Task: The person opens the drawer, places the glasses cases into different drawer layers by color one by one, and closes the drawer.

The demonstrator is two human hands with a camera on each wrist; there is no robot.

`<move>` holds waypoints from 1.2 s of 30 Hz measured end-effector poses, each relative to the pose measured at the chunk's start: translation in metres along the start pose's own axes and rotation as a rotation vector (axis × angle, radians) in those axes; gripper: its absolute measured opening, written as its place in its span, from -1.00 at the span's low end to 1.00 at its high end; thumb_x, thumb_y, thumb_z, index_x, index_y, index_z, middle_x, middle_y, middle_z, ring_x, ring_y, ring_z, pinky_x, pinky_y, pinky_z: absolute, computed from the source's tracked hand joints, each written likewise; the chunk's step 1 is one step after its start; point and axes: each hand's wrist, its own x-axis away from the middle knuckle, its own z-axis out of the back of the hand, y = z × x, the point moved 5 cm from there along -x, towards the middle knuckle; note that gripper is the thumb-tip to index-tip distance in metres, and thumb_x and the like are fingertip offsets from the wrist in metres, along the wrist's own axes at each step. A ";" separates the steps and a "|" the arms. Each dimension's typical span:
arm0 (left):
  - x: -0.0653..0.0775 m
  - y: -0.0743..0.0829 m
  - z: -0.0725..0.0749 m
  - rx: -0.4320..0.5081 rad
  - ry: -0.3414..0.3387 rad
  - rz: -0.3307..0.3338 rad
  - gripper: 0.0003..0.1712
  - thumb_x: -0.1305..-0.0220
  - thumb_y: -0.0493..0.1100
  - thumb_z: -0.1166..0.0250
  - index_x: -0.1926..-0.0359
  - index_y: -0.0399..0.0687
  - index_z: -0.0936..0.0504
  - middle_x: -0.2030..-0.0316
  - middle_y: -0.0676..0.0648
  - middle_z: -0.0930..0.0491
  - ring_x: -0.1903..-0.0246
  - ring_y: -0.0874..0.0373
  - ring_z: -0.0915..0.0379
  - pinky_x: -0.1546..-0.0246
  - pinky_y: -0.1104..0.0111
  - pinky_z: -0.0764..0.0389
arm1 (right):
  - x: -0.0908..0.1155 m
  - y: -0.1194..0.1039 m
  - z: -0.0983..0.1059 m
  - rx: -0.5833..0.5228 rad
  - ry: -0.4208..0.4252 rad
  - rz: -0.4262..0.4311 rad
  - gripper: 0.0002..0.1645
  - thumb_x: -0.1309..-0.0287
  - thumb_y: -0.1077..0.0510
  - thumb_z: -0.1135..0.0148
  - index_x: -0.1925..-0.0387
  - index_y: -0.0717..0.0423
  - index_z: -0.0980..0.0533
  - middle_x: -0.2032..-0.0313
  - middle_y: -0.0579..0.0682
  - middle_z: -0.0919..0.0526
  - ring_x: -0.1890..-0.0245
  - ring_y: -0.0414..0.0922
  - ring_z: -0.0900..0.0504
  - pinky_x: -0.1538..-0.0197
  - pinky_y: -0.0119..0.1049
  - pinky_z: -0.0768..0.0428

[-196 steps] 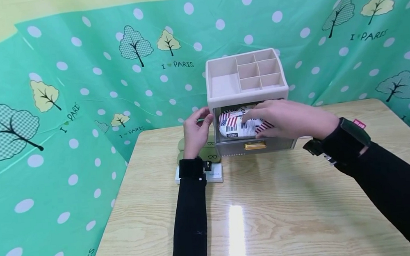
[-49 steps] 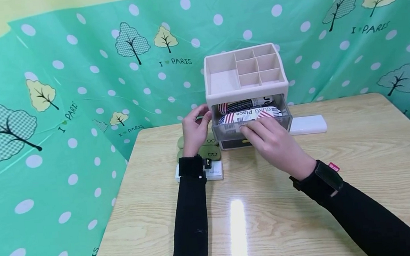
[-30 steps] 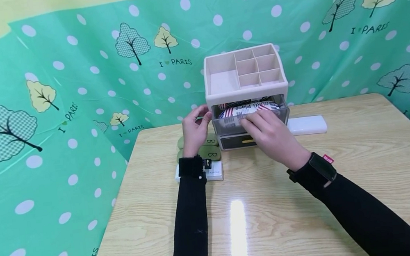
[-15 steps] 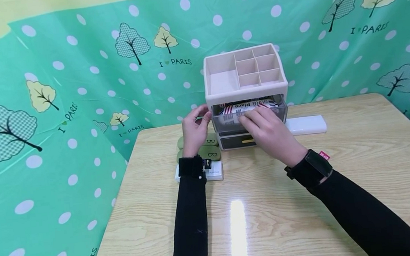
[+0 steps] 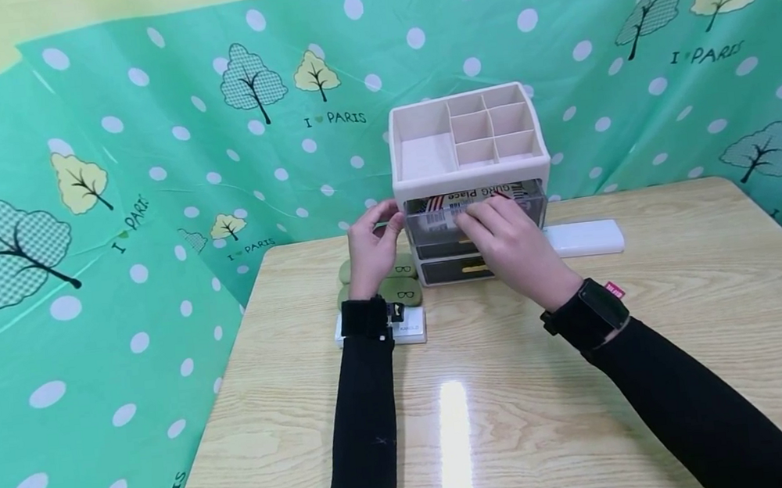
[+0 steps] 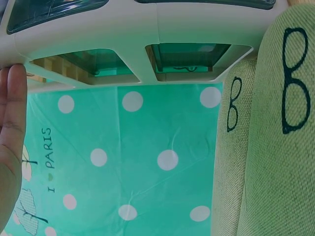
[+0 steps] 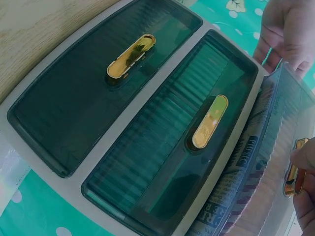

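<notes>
And here's the right hand (image 5: 510,244), thumb and fingers pinching the gold knob (image 7: 292,179) of the top drawer (image 5: 435,228), which stands part-way out of the organiser (image 5: 470,183). The pouch (image 5: 445,200) lies inside it, lettering visible just below the organiser's rim. Over on the left side, the left hand (image 5: 373,252) braces the frame, fingers fairly straight, touching and gripping nothing (the green cases (image 5: 403,293) sit near that wrist, untouched). This looks like the drawer-closing step, nearly done; the next move calls for a level push home, the left hand steadying, the pouch kept clear of the rim, then letting go of the knob.
</notes>
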 end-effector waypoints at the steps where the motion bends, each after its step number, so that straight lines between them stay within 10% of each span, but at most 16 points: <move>1: 0.000 0.000 0.000 0.003 -0.001 0.000 -0.68 -0.43 -0.25 -0.26 -0.09 -0.38 -0.65 0.08 -0.31 -0.68 0.07 -0.10 -0.61 0.04 0.22 -0.73 | 0.000 0.001 -0.001 -0.001 0.001 -0.003 -0.77 -0.33 0.48 -0.18 0.02 0.45 -0.60 0.10 0.29 -0.63 0.10 0.19 -0.56 -0.06 0.02 -0.62; 25: 0.000 -0.001 -0.001 0.004 0.002 0.001 -0.67 -0.42 -0.24 -0.27 -0.08 -0.40 -0.64 0.09 -0.32 -0.68 0.08 -0.11 -0.61 0.03 0.20 -0.72 | -0.006 0.013 -0.010 -0.021 0.013 -0.033 -0.78 -0.31 0.52 -0.17 0.05 0.43 -0.60 0.12 0.28 -0.64 0.11 0.19 -0.56 0.02 0.00 -0.62; 36: -0.007 -0.032 -0.002 0.018 -0.008 0.008 -0.62 -0.40 -0.14 -0.30 -0.12 -0.28 -0.66 0.06 -0.25 -0.69 0.07 -0.03 -0.62 0.02 0.19 -0.72 | -0.006 0.017 -0.013 -0.042 -0.001 -0.054 -0.74 -0.27 0.53 -0.21 0.02 0.41 -0.60 0.09 0.29 -0.65 0.06 0.21 -0.56 -0.06 0.02 -0.61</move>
